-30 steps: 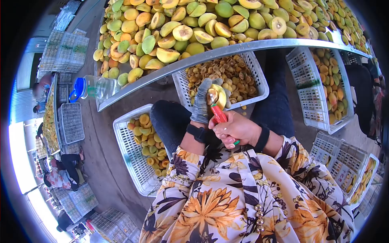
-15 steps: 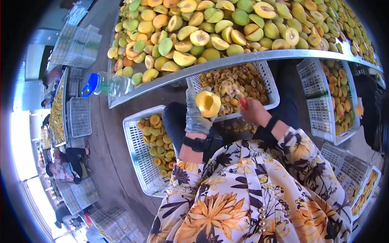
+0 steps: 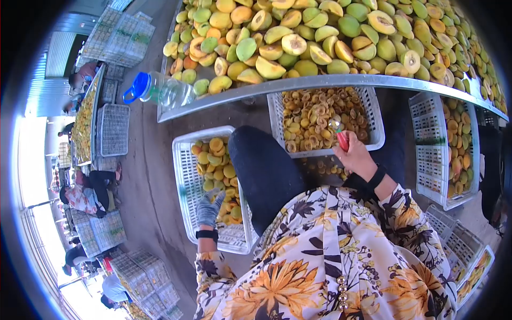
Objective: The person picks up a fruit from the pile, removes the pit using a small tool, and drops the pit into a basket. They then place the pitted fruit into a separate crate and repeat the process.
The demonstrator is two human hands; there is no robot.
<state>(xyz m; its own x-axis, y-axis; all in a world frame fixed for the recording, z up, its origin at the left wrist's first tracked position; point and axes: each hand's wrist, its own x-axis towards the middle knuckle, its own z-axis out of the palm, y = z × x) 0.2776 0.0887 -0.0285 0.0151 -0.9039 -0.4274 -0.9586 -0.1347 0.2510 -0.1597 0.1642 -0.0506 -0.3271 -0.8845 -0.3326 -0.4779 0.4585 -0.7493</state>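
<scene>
My left hand (image 3: 209,208), in a grey glove, is over the near end of a white crate (image 3: 181,184) of pitted yellow fruit halves (image 3: 216,162) that look like peaches. Its fingers are stretched and apart, with nothing in them. My right hand (image 3: 356,157) is closed round the red handle of a scoop (image 3: 342,138) with a small round metal head. That head is above a second white crate (image 3: 377,125), which holds brownish-yellow scraps (image 3: 314,114). A metal-rimmed table (image 3: 298,84) in front bears a heap of halved fruit (image 3: 298,48), many with brown centres.
A clear bottle with a blue cap (image 3: 160,89) lies at the table's left corner. More fruit crates (image 3: 429,141) stand at the right. Farther left, people (image 3: 88,192) sit near stacked crates (image 3: 144,282) and another fruit table (image 3: 85,122). My knee (image 3: 264,165) is between the two front crates.
The hollowed fruit half has left my left hand, which has moved left and down to the left crate. My right hand still grips the scoop over the scraps. The view has shifted slightly.
</scene>
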